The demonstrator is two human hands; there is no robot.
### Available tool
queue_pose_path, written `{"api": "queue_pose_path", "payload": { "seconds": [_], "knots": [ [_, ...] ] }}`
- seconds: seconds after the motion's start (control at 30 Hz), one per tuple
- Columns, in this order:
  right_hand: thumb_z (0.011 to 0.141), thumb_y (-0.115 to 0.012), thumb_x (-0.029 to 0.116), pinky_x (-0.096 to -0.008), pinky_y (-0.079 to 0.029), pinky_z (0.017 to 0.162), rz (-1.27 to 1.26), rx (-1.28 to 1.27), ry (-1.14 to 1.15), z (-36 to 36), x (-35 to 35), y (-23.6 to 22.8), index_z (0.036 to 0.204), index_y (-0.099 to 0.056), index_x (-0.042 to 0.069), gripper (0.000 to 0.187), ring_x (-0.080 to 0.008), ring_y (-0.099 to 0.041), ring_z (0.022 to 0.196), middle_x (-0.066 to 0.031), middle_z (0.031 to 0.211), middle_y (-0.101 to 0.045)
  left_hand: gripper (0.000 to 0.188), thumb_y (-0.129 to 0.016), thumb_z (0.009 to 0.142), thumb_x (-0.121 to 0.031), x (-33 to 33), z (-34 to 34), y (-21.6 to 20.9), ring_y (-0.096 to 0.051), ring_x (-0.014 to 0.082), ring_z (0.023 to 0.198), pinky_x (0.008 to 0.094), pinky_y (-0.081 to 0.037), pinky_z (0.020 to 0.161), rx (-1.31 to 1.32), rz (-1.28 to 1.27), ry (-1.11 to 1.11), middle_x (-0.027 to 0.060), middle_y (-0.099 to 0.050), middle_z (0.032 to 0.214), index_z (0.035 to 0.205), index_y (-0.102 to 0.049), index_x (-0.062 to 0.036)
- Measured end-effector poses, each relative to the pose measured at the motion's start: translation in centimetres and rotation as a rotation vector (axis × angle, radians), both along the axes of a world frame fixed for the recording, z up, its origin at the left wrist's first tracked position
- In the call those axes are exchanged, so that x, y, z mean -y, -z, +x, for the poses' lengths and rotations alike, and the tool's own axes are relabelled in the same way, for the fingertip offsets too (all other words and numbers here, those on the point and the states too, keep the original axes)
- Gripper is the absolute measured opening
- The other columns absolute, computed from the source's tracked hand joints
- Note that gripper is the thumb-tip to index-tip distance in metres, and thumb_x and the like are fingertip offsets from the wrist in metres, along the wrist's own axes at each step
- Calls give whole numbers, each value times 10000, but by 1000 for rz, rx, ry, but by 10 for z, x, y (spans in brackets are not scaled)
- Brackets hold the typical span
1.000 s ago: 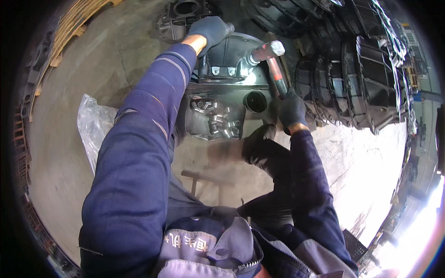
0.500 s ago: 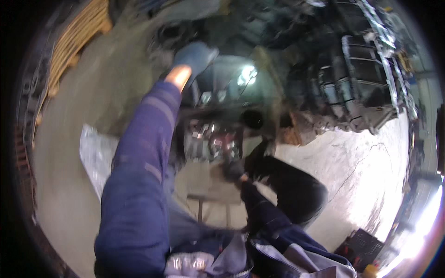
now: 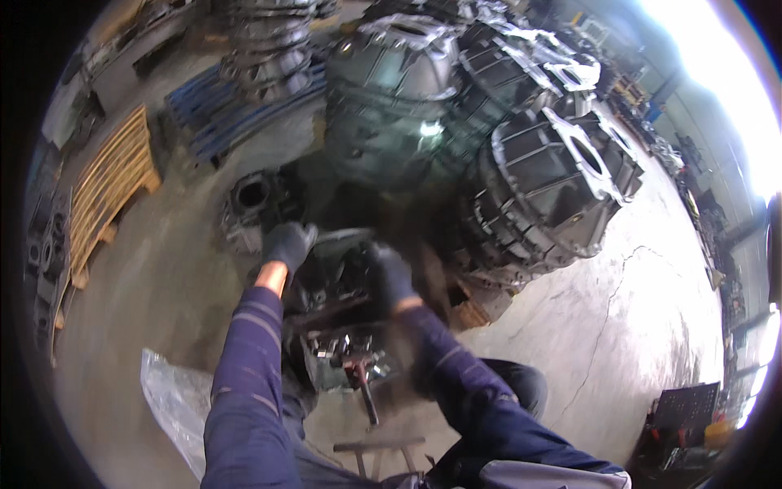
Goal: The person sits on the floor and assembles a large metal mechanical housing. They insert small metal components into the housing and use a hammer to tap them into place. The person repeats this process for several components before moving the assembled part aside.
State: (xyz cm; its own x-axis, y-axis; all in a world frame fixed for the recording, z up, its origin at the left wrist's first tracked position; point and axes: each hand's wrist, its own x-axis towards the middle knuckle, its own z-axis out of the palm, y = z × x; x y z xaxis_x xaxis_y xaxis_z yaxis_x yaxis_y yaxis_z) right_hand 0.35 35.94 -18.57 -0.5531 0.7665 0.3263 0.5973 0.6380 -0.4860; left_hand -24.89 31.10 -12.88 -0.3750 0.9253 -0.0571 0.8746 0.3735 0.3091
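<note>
Left hand [image 3: 289, 244] and right hand [image 3: 387, 270] flank the dark housing [image 3: 330, 269], it's between their fingers, can't tell if they grip; hammer [image 3: 361, 379] lies bodyward of fingers; even two-sided hold seems best.

The floor [image 3: 652, 318] whitens along its right edge under strong upper-right glare — the right hand [image 3: 386, 273] seems blurred, straight lines bending toward the dark rim.
</note>
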Motion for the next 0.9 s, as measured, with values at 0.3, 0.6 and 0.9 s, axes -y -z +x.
{"api": "queue_pose_path", "payload": {
  "seconds": [0.3, 0.6, 0.9],
  "knots": [
    [840, -790, 188, -348, -578, 699, -98, -226, -41, 4, -4, -44, 948, -709, 18, 218, -220, -740, 777, -131, 822, -739, 577, -512, 956, -540, -3, -12, 12, -654, 447, 1145, 508, -509, 983, 140, -70, -92, 267, -689, 1199, 1109, -758, -41],
    [772, -807, 313, -386, -563, 741, -775, -25, 253, 90, 108, 69, 916, -751, 40, 314, -276, -730, 813, -132, 849, -751, 607, -471, 989, -548, -1, -6, 2, -670, 437, 1121, 503, -511, 974, 97, -47, -63, 267, -707, 1151, 1078, -763, -24],
    [869, -733, 398, -442, -559, 822, -778, 50, 266, 93, 137, 178, 1047, -749, 133, 320, -370, -717, 952, -145, 982, -760, 662, -376, 1047, -539, 11, 2, -9, -669, 484, 874, 537, -508, 824, 121, -28, -3, 291, -666, 859, 876, -740, -13]
  ]
}}
